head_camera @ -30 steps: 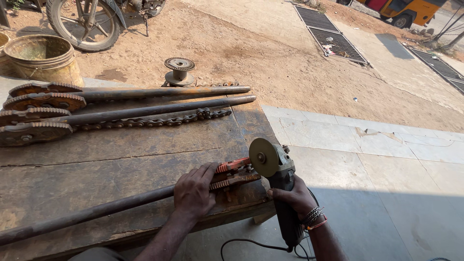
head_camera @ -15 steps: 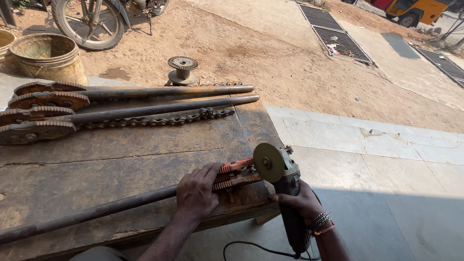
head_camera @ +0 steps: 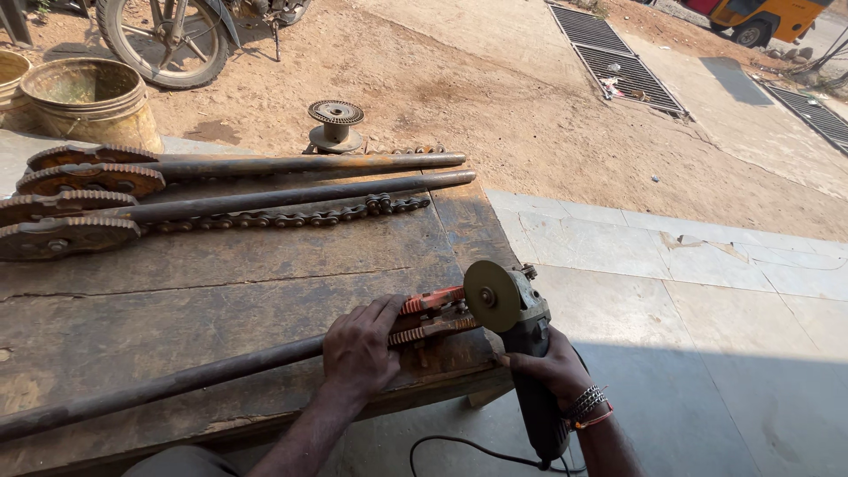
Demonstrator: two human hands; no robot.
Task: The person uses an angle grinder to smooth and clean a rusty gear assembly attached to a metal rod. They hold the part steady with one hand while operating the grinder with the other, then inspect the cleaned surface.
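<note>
My left hand [head_camera: 358,349] presses down on a long rusty pipe wrench [head_camera: 221,371] lying on the worn wooden workbench [head_camera: 230,274], close to its orange-red toothed jaw [head_camera: 431,315] at the bench's front right corner. My right hand [head_camera: 555,367] grips the dark body of an angle grinder [head_camera: 521,353]. The grinder's round disc [head_camera: 491,296] stands upright right at the end of the jaw. Its black cord [head_camera: 459,452] trails down to the floor.
Rusty bars with sprocket wheels [head_camera: 79,181] and a chain [head_camera: 291,215] lie along the bench's far side. Beyond are a metal spool [head_camera: 336,124], a yellow bucket [head_camera: 88,102], a motorcycle wheel [head_camera: 163,40], sandy ground, drain grates [head_camera: 618,62] and pale floor tiles [head_camera: 689,291] to the right.
The grinder's disc has dropped slightly and moved closer to the wrench jaw. My left hand stays on the wrench.
</note>
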